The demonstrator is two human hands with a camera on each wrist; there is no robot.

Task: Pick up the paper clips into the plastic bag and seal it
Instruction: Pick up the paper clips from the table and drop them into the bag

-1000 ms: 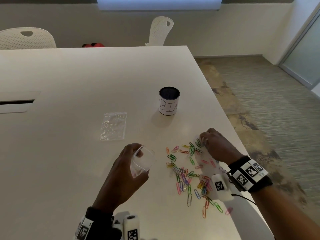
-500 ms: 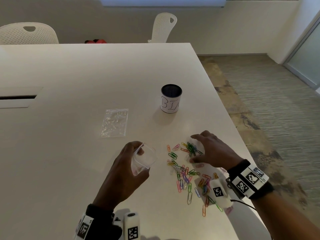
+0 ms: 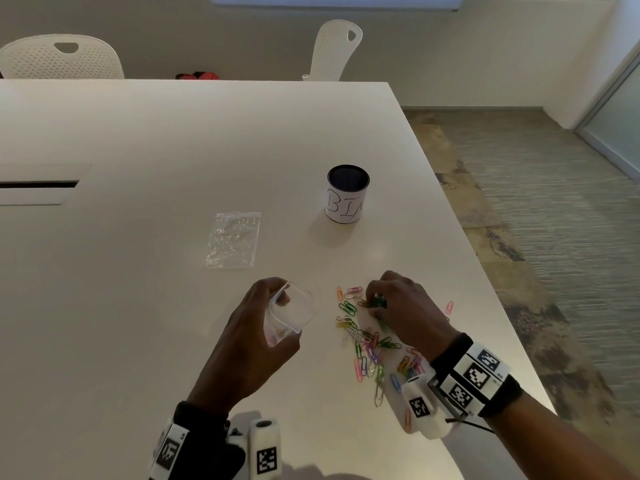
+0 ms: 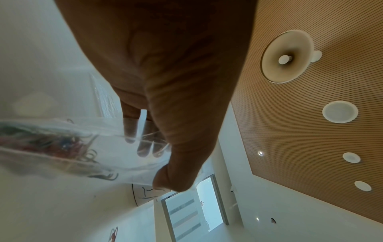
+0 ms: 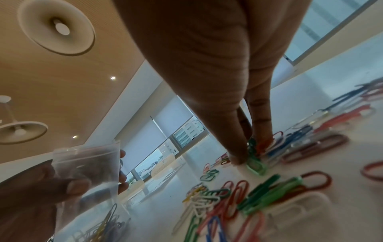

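While clips (image 3: 369, 344) lie strewn on the tabletop (image 3: 138, 306) under and beside the right hand (image 3: 401, 306), the left hand (image 3: 249, 327) grips the bag (image 3: 291, 313) mouth-open, some clips inside. Right fingertips (image 5: 238, 157) pinch a small green bunch; judgement: lift straight, keep the pinch tight, drop deep into the mouth alongside.

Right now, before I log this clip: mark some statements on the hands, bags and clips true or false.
1. The left hand holds an open plastic bag. True.
2. That bag is empty. False: clips already lie in it.
3. The right hand pinches green clips on the table. True.
4. The cup marked BIN lies tipped over. False: it stands upright.
5. A second bag lies flat on the table. True.
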